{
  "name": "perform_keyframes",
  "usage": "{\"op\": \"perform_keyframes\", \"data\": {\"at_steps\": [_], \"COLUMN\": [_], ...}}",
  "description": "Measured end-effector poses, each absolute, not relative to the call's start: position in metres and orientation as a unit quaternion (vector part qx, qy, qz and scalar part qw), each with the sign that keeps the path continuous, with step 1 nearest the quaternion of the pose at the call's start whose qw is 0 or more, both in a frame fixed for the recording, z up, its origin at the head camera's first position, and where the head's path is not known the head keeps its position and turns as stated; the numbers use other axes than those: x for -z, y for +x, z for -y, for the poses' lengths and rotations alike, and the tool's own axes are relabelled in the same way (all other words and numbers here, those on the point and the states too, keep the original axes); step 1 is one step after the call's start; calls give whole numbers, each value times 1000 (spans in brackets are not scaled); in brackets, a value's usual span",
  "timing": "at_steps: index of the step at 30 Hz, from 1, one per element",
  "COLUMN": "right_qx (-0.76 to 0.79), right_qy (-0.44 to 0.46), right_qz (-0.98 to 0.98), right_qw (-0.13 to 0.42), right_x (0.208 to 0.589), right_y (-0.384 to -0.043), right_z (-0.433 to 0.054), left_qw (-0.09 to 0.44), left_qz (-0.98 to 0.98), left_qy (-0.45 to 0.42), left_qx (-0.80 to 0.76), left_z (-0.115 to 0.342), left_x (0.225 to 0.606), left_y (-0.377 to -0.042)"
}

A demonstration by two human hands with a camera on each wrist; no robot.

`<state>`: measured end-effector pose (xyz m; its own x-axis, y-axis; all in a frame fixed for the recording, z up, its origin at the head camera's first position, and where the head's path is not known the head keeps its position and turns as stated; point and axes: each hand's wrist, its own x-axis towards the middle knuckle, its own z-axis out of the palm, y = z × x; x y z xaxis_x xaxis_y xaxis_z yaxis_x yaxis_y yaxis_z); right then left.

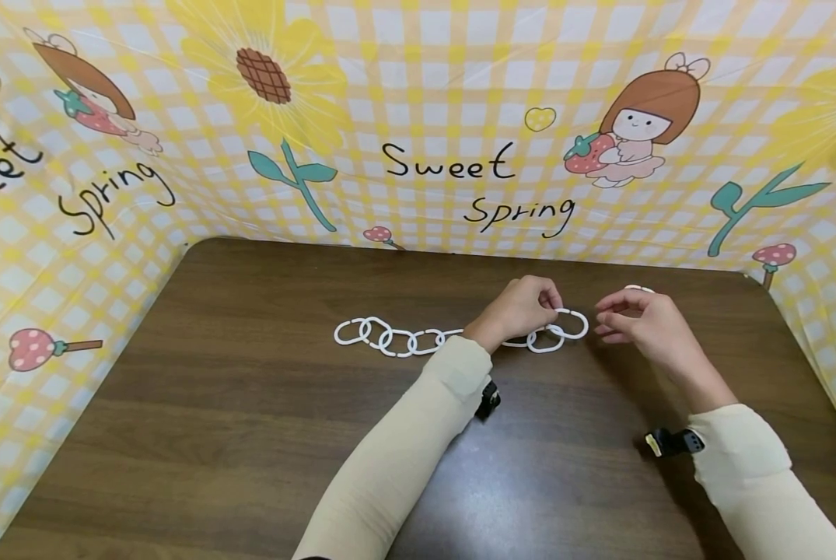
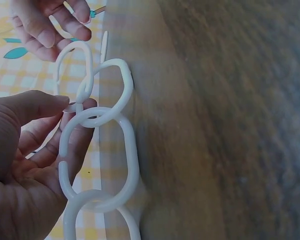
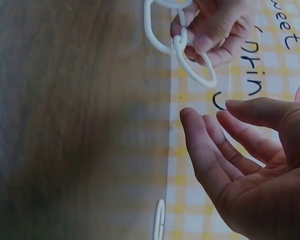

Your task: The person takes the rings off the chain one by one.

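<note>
Across the surface [image 1: 250,420], in the head view, the chain [image 1: 412,344] lies in a line and passes behind the left hand [image 1: 519,307], which pinches its end link [image 1: 586,323]. The right hand [image 1: 641,323] is just beside that link, not touching it. A loose link [image 1: 639,288] lies beyond, partly hidden.

Left wrist view: the left hand grips the end link near its junction with the next. The third link [image 2: 134,160] shows a gap in its side. Probable fault: a sideways pull could work a neighbour through this gap and separate the chain.

Right wrist view: the right hand's fingers are parted and slightly bent, holding nothing. The loose link rests near the surface's far edge. Caution: a careless reach could knock it away; a slack left pinch could let the end link twist or drop.
</note>
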<state>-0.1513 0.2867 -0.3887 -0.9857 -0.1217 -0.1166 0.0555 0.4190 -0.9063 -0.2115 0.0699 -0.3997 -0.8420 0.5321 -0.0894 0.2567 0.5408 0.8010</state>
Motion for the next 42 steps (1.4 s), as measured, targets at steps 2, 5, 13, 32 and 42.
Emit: {"op": "perform_keyframes", "data": {"at_steps": [2, 5, 13, 32, 42], "right_qx": [551, 565, 566, 583, 583], "right_qy": [-22, -22, -22, -8, -3], "right_qz": [-830, -820, -820, -808, -809], "right_qw": [85, 87, 82, 84, 74], "right_x": [390, 392, 394, 396, 397], "right_y": [-150, -149, -148, -149, -149], "right_z": [-284, -281, -272, -264, -265], "left_qw": [163, 166, 173, 181, 182], "left_qz": [-863, -860, -856, -851, -850], "left_qy": [228, 227, 224, 222, 227], "left_qx": [-421, -425, -432, -440, -440], "left_z": [-70, -70, -71, -70, -68], "left_x": [400, 401, 401, 403, 404], "left_y": [-212, -212, -211, -213, -213]}}
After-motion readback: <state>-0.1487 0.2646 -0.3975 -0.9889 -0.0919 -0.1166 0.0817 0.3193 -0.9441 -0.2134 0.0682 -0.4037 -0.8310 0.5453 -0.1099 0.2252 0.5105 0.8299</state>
